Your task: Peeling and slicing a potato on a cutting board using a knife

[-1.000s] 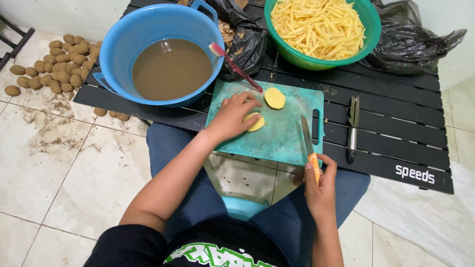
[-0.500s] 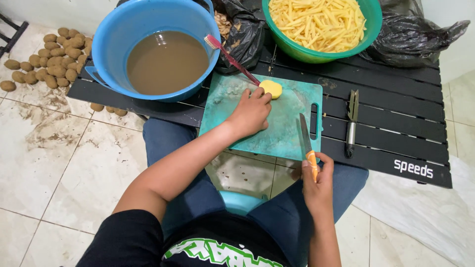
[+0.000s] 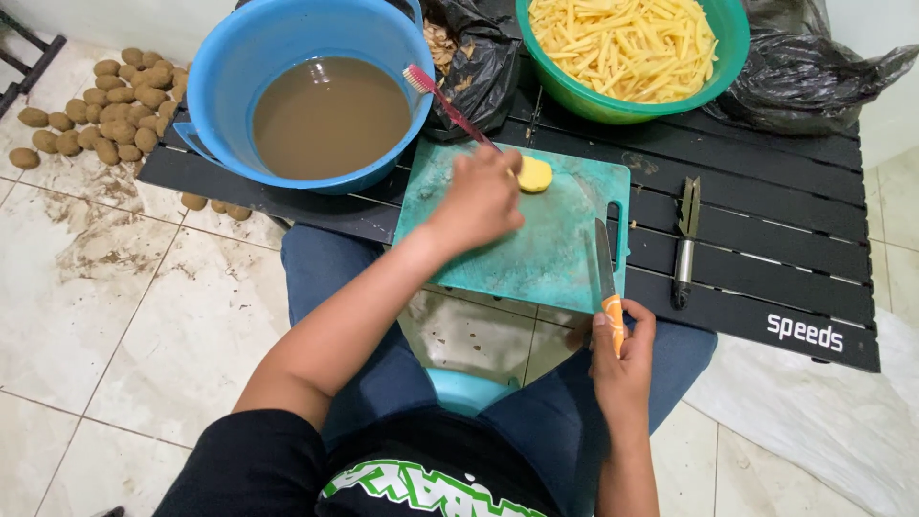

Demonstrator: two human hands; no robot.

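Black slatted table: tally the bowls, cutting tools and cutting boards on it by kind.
Bowls: 2, blue plastic basin of brown water and green bowl of potato sticks
Cutting tools: 2, orange-handled knife, metal peeler
Cutting boards: 1, teal board
Total: 5

L hand (image 3: 481, 196) on peeled potato piece (image 3: 534, 174), far side of teal cutting board (image 3: 536, 258). R hand (image 3: 622, 354) grips orange-handled knife (image 3: 605, 282) at board's near-right edge.
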